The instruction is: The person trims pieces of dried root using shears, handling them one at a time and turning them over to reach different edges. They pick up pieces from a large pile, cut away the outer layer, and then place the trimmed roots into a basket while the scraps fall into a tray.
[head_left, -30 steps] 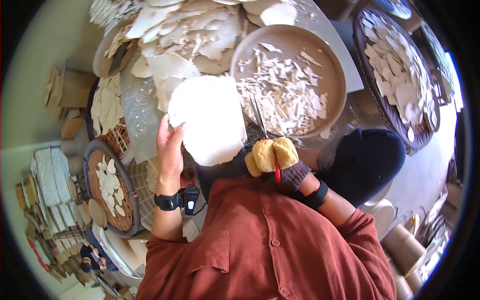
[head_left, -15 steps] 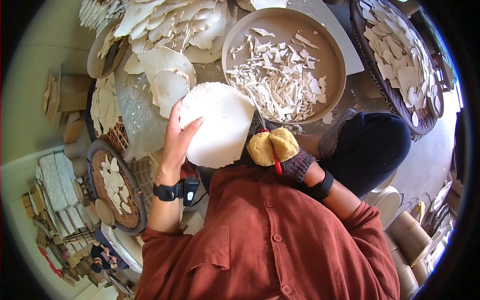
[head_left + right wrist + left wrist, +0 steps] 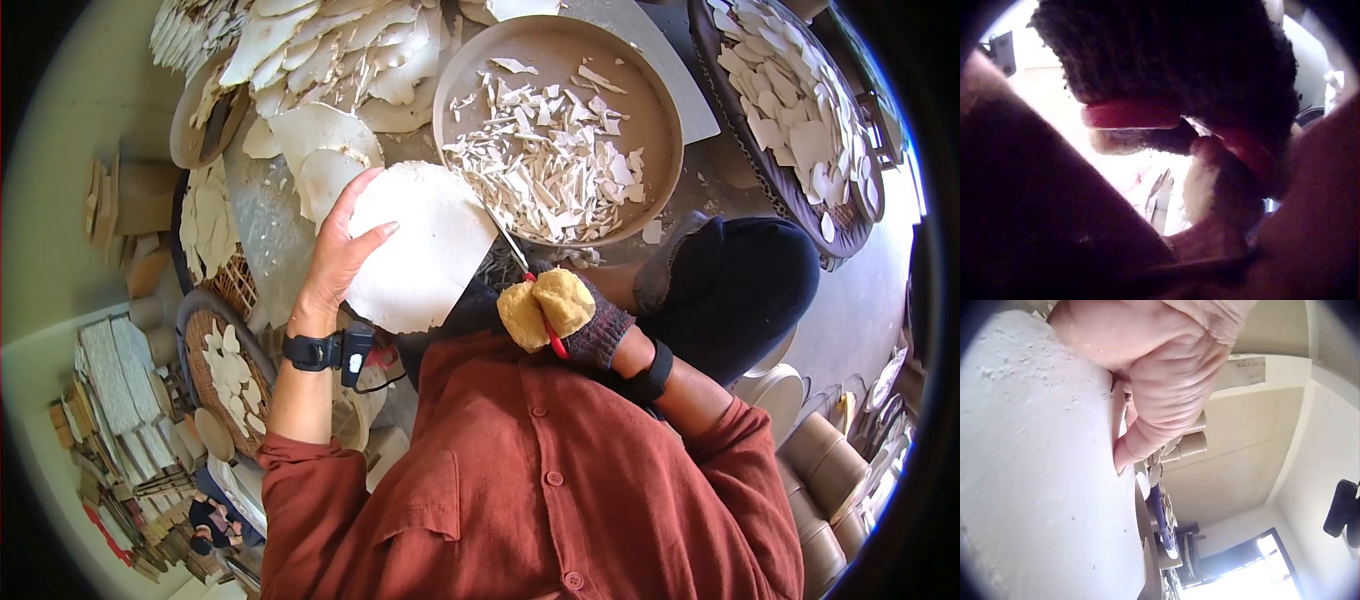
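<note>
My left hand [image 3: 338, 240] grips a broad white slab [image 3: 420, 250] by its upper left edge, thumb on top and fingers behind. The slab is thin and flat with a rough rim and a straight lower right side; in the left wrist view its pitted face [image 3: 1054, 469] fills the left. My right hand [image 3: 580, 312], in a dark knitted glove with yellow padding on the fingers, holds red-handled scissors [image 3: 516, 250]. Their blades point up and left, beside the slab's right corner. The right wrist view is dark but shows the red handle [image 3: 1129, 117] under the glove.
A large round tray [image 3: 668, 165] of white offcuts stands just beyond the scissors. Behind the slab lie stacked white sheets [image 3: 325, 150]. Flat pieces fill a basket [image 3: 795, 110] at right and a smaller one [image 3: 205, 390] at left. My bent knee [image 3: 745, 270] is at right.
The slab has turned and tilted in my left hand, its straight side now facing lower right. The left hand has shifted a little left; the scissor blades look closer together than before.
</note>
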`<action>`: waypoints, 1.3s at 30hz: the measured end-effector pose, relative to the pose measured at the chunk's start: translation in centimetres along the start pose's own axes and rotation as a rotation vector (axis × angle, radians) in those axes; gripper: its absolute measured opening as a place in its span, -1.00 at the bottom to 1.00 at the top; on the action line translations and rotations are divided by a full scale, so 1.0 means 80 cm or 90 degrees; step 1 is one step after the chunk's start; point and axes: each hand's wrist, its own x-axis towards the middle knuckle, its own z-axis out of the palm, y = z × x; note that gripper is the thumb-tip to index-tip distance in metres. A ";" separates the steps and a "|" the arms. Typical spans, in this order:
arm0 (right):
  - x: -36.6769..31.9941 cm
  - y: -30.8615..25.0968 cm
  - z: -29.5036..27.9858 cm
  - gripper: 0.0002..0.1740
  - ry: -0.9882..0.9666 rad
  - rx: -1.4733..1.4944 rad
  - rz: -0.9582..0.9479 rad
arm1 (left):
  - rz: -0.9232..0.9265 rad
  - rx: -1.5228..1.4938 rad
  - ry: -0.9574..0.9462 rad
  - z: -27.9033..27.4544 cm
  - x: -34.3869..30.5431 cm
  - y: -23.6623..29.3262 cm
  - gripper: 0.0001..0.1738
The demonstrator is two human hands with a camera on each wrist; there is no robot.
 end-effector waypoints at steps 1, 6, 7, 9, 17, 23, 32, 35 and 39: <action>0.000 -0.005 -0.005 -0.83 0.001 -0.028 -0.016 | -0.004 -0.003 -0.016 0.005 0.002 0.006 -0.32; 0.002 -0.022 -0.015 -0.83 0.032 0.317 0.144 | -0.027 -0.024 -0.058 0.018 0.012 0.017 -0.32; 0.000 -0.025 -0.016 -0.83 0.033 0.408 0.195 | -0.024 -0.016 -0.059 0.020 0.013 0.017 -0.32; -0.008 -0.015 -0.019 -0.80 -0.021 0.341 0.195 | -0.016 -0.002 -0.059 0.022 0.015 0.017 -0.33; -0.005 -0.011 -0.024 -0.80 0.002 -0.019 -0.033 | -0.050 0.007 -0.146 0.023 0.019 0.024 -0.32; 0.004 -0.024 -0.038 -0.84 -0.008 -0.157 -0.087 | -0.077 -0.009 -0.186 0.028 0.020 0.042 -0.33; 0.003 -0.017 -0.040 -0.78 0.092 0.159 0.072 | -0.072 0.044 -0.209 0.016 0.031 0.076 -0.46; 0.000 -0.002 -0.027 -0.80 0.194 0.121 -0.067 | -0.065 0.040 -0.196 -0.010 0.016 0.093 -0.61; -0.020 0.044 -0.011 -0.69 0.153 0.498 -0.035 | 0.315 0.171 -0.058 -0.003 -0.004 0.118 -0.78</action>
